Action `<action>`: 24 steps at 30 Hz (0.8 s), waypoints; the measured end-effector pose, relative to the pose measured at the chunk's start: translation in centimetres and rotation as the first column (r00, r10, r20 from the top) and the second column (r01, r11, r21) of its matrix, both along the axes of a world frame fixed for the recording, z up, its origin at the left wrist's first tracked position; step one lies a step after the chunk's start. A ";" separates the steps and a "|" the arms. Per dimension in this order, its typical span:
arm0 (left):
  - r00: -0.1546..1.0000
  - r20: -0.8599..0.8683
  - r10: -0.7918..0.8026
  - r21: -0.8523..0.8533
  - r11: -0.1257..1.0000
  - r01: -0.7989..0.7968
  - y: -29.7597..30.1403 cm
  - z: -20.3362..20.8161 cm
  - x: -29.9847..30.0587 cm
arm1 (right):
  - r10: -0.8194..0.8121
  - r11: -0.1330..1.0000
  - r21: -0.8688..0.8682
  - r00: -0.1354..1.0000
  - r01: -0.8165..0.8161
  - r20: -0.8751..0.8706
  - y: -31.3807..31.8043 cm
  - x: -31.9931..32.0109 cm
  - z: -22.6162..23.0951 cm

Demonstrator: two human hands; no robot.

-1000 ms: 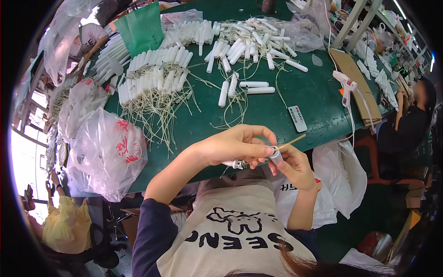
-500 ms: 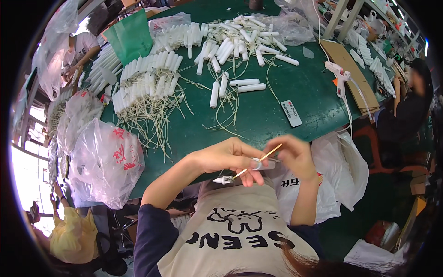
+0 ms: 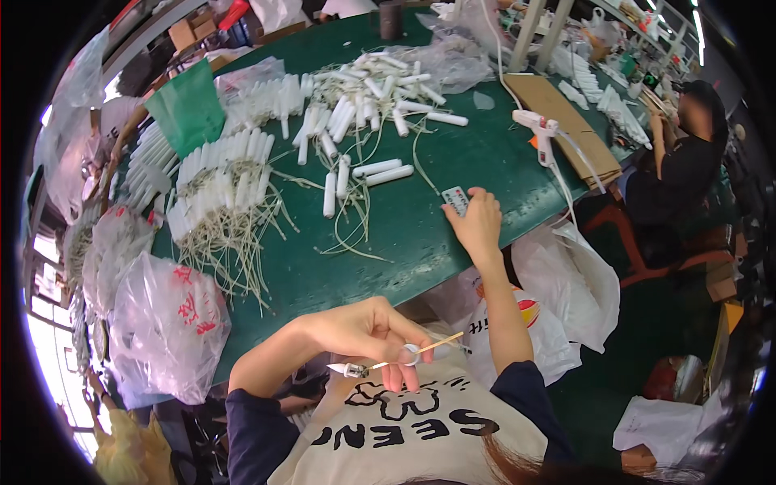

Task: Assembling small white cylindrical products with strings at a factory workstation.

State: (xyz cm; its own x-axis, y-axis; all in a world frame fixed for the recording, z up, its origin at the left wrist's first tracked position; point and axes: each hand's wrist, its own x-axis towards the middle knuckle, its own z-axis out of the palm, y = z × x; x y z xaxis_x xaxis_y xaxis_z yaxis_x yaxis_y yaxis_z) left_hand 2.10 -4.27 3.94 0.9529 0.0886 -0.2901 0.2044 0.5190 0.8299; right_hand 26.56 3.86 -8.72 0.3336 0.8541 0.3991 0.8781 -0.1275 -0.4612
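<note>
My left hand (image 3: 376, 335) is closed in front of my shirt, pinching a small white, round-ended tube piece (image 3: 411, 353). A thin wooden stick (image 3: 443, 342) slants out past the fingertips on the right. On the other side hangs a white flame-shaped tip (image 3: 347, 369) with a small clear-and-dark base, seemingly in line with the stick. Over at the table's near right edge, my right hand (image 3: 479, 226) has its fingers around a small grey remote control (image 3: 456, 199) lying on the green table. The palm side of that hand is hidden.
White candle-like tubes (image 3: 356, 101) with pale wires lie in piles on the green table (image 3: 323, 275). A white glue gun (image 3: 541, 133) and cardboard (image 3: 566, 121) stand at the right. Plastic bags (image 3: 170, 323) hang at the left edge. A person in black (image 3: 679, 162) sits at right.
My right hand has left the left hand's side and reached forward onto the remote control. My left hand still holds the tube piece, with the stick and flame tip. The view has shifted right.
</note>
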 end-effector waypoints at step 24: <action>0.833 -0.073 0.548 0.145 0.832 -0.535 4.8 -3.0 1.1 | 0.353 0.903 0.228 0.325 -0.364 -0.878 -6.8 4.4 4.6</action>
